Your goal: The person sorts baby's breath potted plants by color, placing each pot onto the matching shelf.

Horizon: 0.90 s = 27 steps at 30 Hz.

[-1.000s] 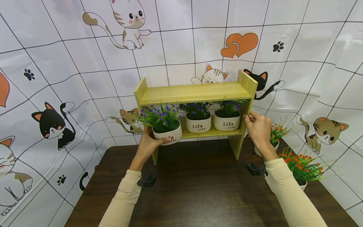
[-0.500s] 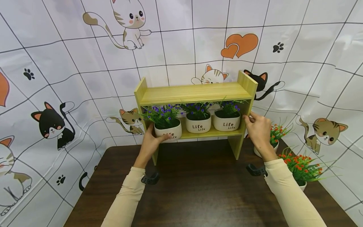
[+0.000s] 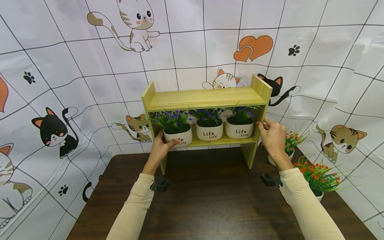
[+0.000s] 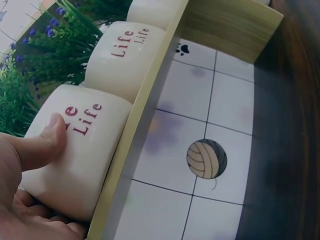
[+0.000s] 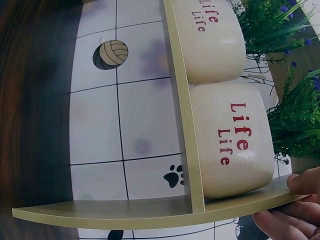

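Note:
My left hand (image 3: 160,150) grips the leftmost white flower pot (image 4: 75,150), thumb across its "Life" lettering and fingers curled at its side. Purple-flowered greenery (image 3: 174,121) grows from it. The pot is at the left end of the lower board of a light wooden shelf (image 3: 207,98), its base right at the board's front edge. Two matching pots, a middle one (image 3: 210,132) and a right one (image 3: 240,129), stand beside it on that board. My right hand (image 3: 273,138) pinches the shelf's right side panel (image 5: 150,217) between thumb and fingers.
The shelf stands on a dark wooden table (image 3: 210,193) against a wall covering (image 3: 186,50) printed with cats. Two pots with orange-red flowers, a nearer one (image 3: 319,176) and a farther one (image 3: 291,141), stand at the right by my right forearm.
The left pot has gone back and slightly up from in front of the shelf, levelling onto the lower board, with my left hand still holding it. The right hand has kept its place.

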### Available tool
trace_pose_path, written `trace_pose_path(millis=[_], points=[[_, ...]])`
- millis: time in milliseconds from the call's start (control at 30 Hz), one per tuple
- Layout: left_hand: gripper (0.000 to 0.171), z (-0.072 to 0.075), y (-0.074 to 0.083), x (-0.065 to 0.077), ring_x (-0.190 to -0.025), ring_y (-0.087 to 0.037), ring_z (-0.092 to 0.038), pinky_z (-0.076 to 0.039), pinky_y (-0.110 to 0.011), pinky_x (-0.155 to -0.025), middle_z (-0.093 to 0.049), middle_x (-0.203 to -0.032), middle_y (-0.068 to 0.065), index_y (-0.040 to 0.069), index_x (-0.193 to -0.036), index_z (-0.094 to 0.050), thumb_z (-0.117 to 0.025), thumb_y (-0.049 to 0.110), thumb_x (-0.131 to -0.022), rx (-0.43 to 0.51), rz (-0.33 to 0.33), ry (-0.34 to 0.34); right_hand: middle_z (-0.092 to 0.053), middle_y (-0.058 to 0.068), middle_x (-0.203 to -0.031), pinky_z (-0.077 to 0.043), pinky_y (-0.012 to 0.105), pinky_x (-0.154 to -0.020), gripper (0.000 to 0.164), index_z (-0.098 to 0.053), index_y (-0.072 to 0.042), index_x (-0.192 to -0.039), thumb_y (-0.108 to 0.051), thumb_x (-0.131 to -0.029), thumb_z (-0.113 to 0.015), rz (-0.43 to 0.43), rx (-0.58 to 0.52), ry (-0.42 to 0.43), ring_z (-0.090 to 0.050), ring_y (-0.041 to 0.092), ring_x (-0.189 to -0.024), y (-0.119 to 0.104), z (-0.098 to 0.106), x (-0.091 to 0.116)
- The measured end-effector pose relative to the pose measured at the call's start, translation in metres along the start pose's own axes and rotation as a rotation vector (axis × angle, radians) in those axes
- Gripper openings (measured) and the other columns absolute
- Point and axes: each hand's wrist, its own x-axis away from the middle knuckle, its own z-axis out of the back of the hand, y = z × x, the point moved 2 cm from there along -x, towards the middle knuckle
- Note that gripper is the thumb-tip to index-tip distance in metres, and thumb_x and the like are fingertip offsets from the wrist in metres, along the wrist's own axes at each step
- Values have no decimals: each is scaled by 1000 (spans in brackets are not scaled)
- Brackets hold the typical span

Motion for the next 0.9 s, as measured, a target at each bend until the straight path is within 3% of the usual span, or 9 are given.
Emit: trace_pose_path(millis=[267, 567, 667, 767, 800, 900], points=[[89, -1, -1, -7, -140, -39, -57, -47, -56, -115, -55, -153, -23, 7, -171, -20, -75, 20, -102, 57, -12, -3, -76, 30, -98, -61, 61, -67, 27, -77, 6, -122, -9, -100, -75, -3, -6, 5, -78, 46, -84, 1, -1, -1], [89, -3, -1, -13, -146, -40, -51, -42, -56, -120, -50, -159, -25, 5, -171, -16, -72, 16, -103, 54, -38, 25, -76, 29, -97, -61, 61, -67, 28, -76, 7, -123, -11, -101, -74, -1, 4, 11, -78, 45, -82, 1, 0, 0], [86, -5, -2, -15, -147, -40, -51, -42, -56, -121, -50, -159, -25, 4, -171, -17, -71, 15, -104, 57, -35, 29, -76, 30, -97, -61, 29, -57, 28, -77, 7, -123, -11, -101, -74, 3, 4, 8, -78, 45, -80, 1, 0, 0], [82, -5, -2, -17, -148, -40, -49, -40, -56, -121, -49, -159, -26, 3, -170, -20, -69, 14, -105, 59, -35, 30, -76, 30, -98, -38, 2, -54, 28, -77, 7, -122, -11, -101, -74, 5, 1, 4, -78, 45, -78, 1, -1, 0], [83, -5, -2, -17, -149, -39, -48, -40, -55, -122, -48, -161, -26, 3, -170, -18, -69, 14, -105, 56, -30, 30, -76, 30, -98, -31, -1, -54, 28, -77, 7, -122, -11, -101, -75, 3, 3, 3, -78, 45, -78, 1, -1, 0], [85, -5, -2, -17, -154, -38, -43, -36, -54, -125, -40, -166, -26, 0, -170, -13, -67, 13, -106, 42, -23, 34, -76, 30, -97, -50, 14, -53, 28, -77, 7, -122, -11, -100, -75, 6, 10, 6, -78, 45, -77, 1, -1, 1]])
